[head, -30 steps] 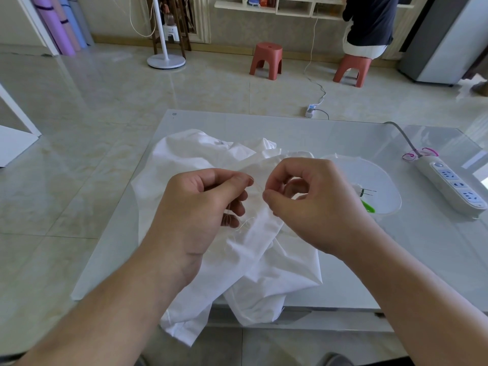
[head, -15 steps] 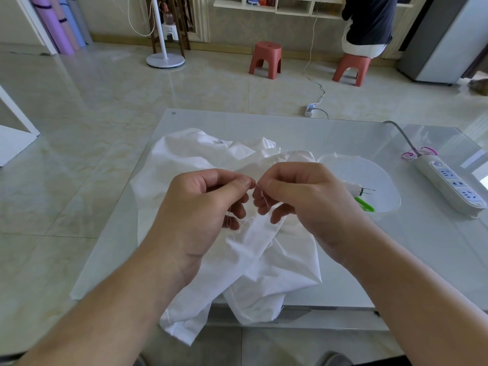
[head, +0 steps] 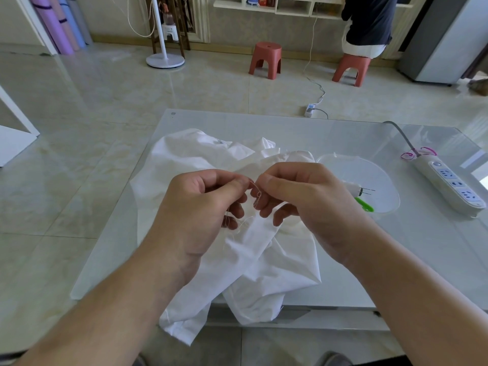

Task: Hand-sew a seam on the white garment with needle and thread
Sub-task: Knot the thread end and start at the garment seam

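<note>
Glass table is supporting the limp, light garment; both hands, left hand and right hand, are pinching thin thread, apparently near the seam.

white garment | crumpled on table, draping over near edge | thread looped above

Bright daylight, glare on glossy floor, wide-angle bending at edges, sharp focus
</note>
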`<state>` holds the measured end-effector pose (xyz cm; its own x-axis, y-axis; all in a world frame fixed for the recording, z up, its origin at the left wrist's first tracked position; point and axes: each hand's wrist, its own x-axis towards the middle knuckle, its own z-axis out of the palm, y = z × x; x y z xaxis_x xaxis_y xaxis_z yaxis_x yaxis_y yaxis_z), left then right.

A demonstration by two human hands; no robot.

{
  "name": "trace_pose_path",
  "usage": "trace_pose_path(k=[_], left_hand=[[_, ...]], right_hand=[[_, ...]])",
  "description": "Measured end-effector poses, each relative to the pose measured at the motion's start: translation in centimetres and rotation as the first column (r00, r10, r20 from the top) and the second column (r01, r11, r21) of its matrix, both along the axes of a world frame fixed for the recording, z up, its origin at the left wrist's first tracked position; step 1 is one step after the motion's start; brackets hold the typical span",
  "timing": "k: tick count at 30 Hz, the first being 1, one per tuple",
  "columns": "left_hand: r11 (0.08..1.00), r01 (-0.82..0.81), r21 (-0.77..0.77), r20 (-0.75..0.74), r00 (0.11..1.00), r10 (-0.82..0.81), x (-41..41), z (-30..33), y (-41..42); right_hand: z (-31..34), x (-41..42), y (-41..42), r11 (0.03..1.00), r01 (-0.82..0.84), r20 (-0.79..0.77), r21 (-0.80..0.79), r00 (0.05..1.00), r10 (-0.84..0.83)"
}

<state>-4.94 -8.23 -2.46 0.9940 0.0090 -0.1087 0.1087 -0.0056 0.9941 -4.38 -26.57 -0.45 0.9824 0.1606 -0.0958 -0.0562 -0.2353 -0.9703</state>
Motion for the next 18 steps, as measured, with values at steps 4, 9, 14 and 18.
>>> trace_pose_path(k=[4, 9, 14, 18], left_hand=[[1.0, -0.006, -0.006, 0.001, 1.0, 0.006, 0.1, 0.0, 0.0], [0.999, -0.038, 0.002, 0.012, 0.999, 0.038, 0.2, 0.0, 0.0], [0.998, -0.061, 0.001, 0.013, 0.998, 0.061, 0.3, 0.0, 0.0], [0.998, -0.06, 0.006, 0.011, 0.998, 0.06, 0.3, 0.0, 0.0]], right_hand=[[-0.2, 0.1, 0.1, 0.997, 0.016, 0.042, -0.079, 0.999, -0.012], [-0.2, 0.1, -0.2, 0.986, 0.002, 0.062, -0.167, 0.998, 0.008], [0.4, 0.1, -1.6, 0.916, -0.079, 0.055, -0.394, 0.992, 0.109], [0.9, 0.2, -2.6, 0.834, -0.114, 0.016, -0.54, 0.989, 0.146]])
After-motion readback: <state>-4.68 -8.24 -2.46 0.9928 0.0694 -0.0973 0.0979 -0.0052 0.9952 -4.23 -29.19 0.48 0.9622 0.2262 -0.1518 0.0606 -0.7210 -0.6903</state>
